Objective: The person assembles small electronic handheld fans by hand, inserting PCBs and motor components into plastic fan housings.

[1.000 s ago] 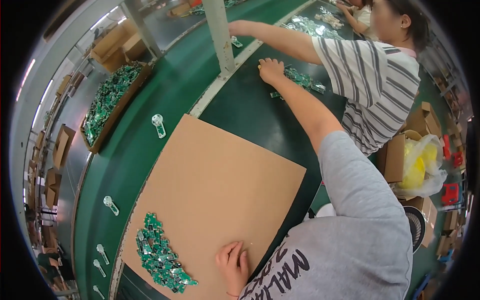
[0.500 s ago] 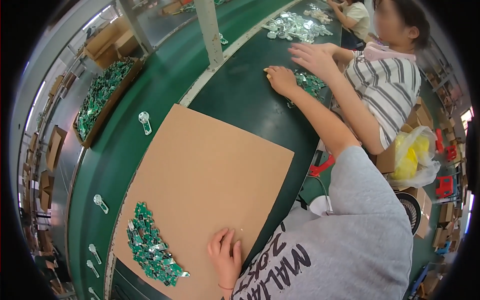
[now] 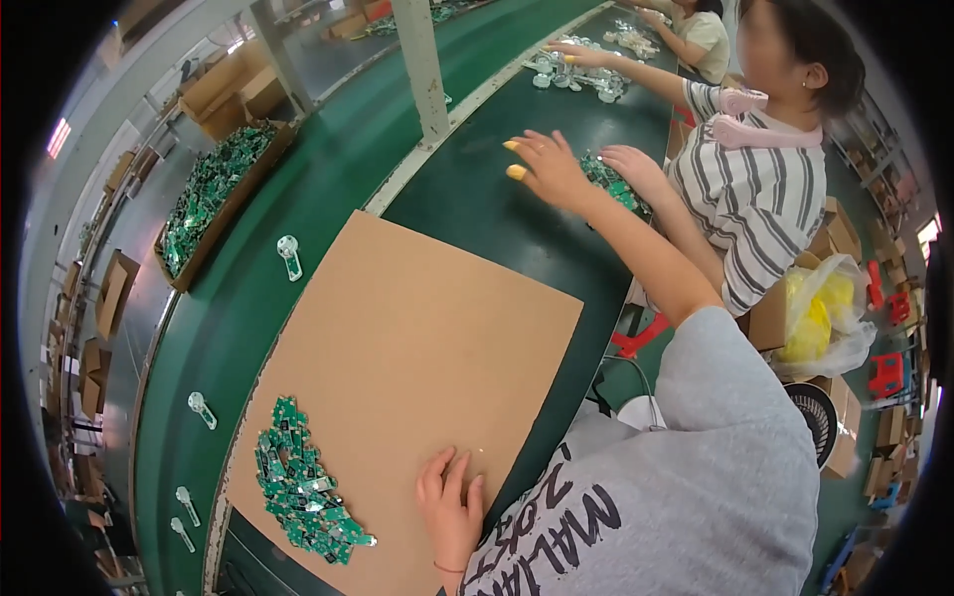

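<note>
My left hand (image 3: 452, 507) rests palm down on a brown cardboard sheet (image 3: 427, 308), its fingers loosely spread with nothing in them. To its left on the sheet lies a curved heap of small green circuit boards (image 3: 303, 487). Stretched far out over the dark green table, my right hand (image 3: 552, 174) is open, fingers apart, with yellow finger cots on two tips. Just right of it sits a smaller pile of green circuit boards (image 3: 611, 181), which a co-worker's hand (image 3: 636, 167) touches or nearly touches.
The co-worker's other hand (image 3: 586, 55) reaches to a pile of clear and white plastic parts (image 3: 596, 84). Left of the cardboard, a green belt (image 3: 224, 328) carries several white key-shaped pieces (image 3: 289, 258). A metal post (image 3: 422, 70) stands at the table edge. Beyond is a box of circuit boards (image 3: 214, 199).
My right hand has spread its fingers and shifted slightly down. The co-worker's one hand moved down to the small board pile, the other out to the plastic parts. My left hand has barely moved.
</note>
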The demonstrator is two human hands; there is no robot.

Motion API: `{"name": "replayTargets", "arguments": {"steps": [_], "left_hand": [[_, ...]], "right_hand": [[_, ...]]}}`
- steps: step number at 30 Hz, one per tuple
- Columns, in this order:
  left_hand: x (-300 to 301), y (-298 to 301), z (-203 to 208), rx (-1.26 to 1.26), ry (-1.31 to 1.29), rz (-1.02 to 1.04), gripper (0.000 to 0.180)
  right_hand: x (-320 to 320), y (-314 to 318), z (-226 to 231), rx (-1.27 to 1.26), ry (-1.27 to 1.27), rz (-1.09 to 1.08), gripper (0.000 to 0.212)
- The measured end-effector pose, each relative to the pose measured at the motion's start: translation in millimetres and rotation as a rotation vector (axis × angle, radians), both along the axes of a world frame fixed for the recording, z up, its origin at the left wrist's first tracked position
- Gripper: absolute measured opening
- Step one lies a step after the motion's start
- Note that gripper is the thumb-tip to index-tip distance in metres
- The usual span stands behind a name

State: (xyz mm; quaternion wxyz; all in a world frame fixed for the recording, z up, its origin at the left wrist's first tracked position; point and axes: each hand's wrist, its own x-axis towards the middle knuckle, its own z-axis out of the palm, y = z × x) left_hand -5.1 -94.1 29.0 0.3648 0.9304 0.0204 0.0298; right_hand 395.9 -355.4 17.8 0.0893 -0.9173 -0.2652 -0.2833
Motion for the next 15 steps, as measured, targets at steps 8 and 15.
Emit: {"name": "replayTargets", "arguments": {"steps": [8, 15], "left_hand": [[-1.0, 1.1, -2.1, 0.001, -0.007, 0.011, 0.033], [-0.4, -0.7, -1.0, -0.012, 0.004, 0.015, 0.032]], "right_hand": [[-82.0, 80.0, 1.0, -0.002, 0.233, 0.533, 0.04], [-122.9, 100.3, -1.4, 0.055, 0.331, 0.735, 0.035]]}}
